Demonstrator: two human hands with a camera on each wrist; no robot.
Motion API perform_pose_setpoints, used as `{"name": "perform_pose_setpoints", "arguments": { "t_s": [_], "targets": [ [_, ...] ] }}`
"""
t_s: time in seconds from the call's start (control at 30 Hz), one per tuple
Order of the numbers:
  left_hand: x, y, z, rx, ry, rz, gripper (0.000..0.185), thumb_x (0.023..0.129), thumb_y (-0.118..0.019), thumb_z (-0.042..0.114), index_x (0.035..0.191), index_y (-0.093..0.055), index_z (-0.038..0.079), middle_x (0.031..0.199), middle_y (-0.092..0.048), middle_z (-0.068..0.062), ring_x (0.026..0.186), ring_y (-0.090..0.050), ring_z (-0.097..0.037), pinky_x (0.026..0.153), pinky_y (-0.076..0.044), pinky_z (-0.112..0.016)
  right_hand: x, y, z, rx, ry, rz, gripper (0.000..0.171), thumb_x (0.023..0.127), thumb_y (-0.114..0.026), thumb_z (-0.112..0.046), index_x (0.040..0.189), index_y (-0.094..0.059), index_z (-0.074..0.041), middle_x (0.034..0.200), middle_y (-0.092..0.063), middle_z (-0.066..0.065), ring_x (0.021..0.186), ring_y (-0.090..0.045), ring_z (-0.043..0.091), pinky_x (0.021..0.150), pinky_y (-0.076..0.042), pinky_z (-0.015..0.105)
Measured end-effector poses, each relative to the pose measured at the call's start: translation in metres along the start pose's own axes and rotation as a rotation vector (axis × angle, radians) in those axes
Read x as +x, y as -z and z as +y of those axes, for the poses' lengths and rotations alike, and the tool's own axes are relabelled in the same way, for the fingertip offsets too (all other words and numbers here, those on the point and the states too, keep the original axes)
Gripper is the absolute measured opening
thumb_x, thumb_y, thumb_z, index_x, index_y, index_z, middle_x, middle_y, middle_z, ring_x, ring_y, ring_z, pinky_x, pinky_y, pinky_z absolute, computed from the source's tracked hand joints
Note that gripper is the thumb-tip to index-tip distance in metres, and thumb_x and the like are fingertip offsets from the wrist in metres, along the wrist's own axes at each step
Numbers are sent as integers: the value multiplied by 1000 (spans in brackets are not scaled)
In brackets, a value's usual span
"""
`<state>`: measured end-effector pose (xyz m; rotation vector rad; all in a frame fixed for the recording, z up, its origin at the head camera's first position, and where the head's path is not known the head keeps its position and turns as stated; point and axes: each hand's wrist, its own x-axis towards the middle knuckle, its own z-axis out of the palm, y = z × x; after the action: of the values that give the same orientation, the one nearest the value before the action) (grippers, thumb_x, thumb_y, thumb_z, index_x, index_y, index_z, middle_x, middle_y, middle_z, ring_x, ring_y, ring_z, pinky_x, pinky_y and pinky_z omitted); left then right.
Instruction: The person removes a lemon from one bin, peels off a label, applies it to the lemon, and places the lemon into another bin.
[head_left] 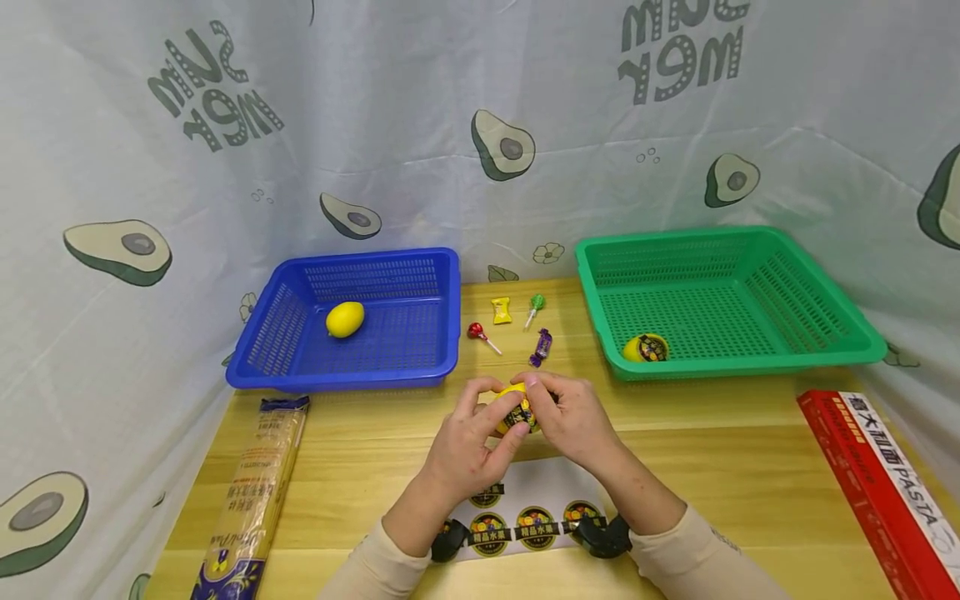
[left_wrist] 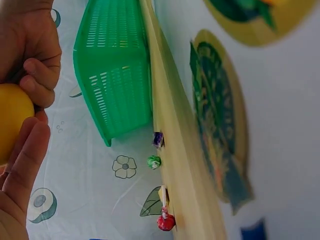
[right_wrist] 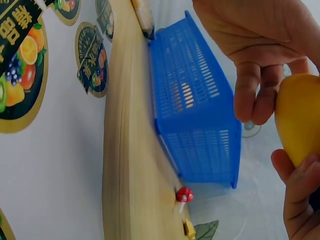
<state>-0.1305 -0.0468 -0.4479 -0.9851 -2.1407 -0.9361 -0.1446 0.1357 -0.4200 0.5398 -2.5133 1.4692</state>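
Note:
Both hands hold a yellow lemon (head_left: 512, 400) above the table, near the front middle. A round black-and-gold fruit sticker (head_left: 519, 414) lies on its near side. My left hand (head_left: 468, 446) grips the lemon from the left, thumb below and fingers over it. From the right, my right hand (head_left: 576, 417) holds it, with the thumb at the sticker's upper edge. Both wrist views show the bare yellow side of the lemon (right_wrist: 299, 115) between the fingers. Beneath the hands is a white sheet (head_left: 551, 473) with several matching stickers (head_left: 536, 528).
A blue basket (head_left: 337, 382) with a plain lemon (head_left: 345, 320) stands back left. The green basket (head_left: 738, 364) at back right holds a stickered lemon (head_left: 637, 348). Between them lie two lollipops (head_left: 477, 331) and two wrapped candies (head_left: 501, 311). Pasta packs (head_left: 251, 492) flank the table.

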Motion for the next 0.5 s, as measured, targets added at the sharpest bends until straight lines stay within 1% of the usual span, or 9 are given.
{"name": "perform_pose_setpoints", "arguments": {
  "t_s": [0.13, 0.2, 0.23, 0.3, 0.37, 0.4, 0.43, 0.5],
  "targets": [
    [1, 3, 4, 29, 42, -31, 38, 107, -51, 38, 133, -62, 13, 120, -55, -17, 57, -58, -6, 58, -47, -10, 0, 1, 0, -16, -19, -13, 30, 107, -50, -22, 108, -77, -8, 54, -51, -8, 46, -43, 2, 42, -39, 25],
    [2, 4, 7, 19, 80, -46, 37, 105, -56, 36, 134, -62, 15, 122, -56, -17, 60, -59, -6, 59, -48, -11, -1, 2, 0, -20, -24, -13, 33, 108, -48, -23, 109, -77, -8, 52, -48, -8, 45, -40, 2, 42, -37, 25],
    [2, 4, 9, -15, 106, -54, 36, 104, -59, 33, 135, -62, 15, 124, -56, -17, 64, -62, -7, 61, -50, -10, -1, 2, 0, -23, -23, -12, 34, 109, -46, -23, 110, -77, -8, 54, -50, -8, 47, -41, 2, 44, -38, 25],
    [4, 4, 13, -114, 176, -67, 37, 100, -65, 25, 135, -61, 15, 127, -56, -17, 75, -68, -12, 64, -54, -11, -1, 3, 0, -21, -18, -17, 37, 110, -43, -24, 112, -77, -8, 54, -52, -8, 48, -43, 2, 46, -41, 24],
    [5, 3, 17, -217, 262, -66, 40, 96, -70, 19, 134, -60, 14, 130, -56, -15, 88, -70, -17, 67, -56, -12, -1, 5, -2, 20, -38, -43, 41, 112, -38, -26, 118, -75, -8, 57, -55, -5, 49, -46, 4, 47, -43, 25],
    [5, 3, 19, -263, 306, -63, 42, 94, -72, 16, 134, -59, 14, 130, -56, -15, 92, -70, -20, 68, -57, -13, -2, 6, -2, 46, -55, -61, 43, 112, -35, -27, 123, -72, -8, 60, -57, -2, 49, -48, 7, 48, -45, 26],
    [5, 3, 21, -303, 351, -58, 44, 92, -73, 15, 134, -59, 14, 130, -55, -14, 96, -69, -21, 68, -58, -14, -2, 8, -3, 75, -74, -78, 45, 113, -32, -29, 128, -69, -8, 67, -63, 1, 51, -52, 10, 51, -49, 27],
    [4, 3, 22, -329, 429, -50, 46, 90, -75, 14, 134, -59, 15, 129, -54, -13, 96, -68, -21, 68, -59, -16, -6, 11, -3, 143, -138, -108, 47, 114, -28, -31, 137, -61, -7, 79, -67, 12, 52, -57, 17, 50, -52, 31]
  ]
}}
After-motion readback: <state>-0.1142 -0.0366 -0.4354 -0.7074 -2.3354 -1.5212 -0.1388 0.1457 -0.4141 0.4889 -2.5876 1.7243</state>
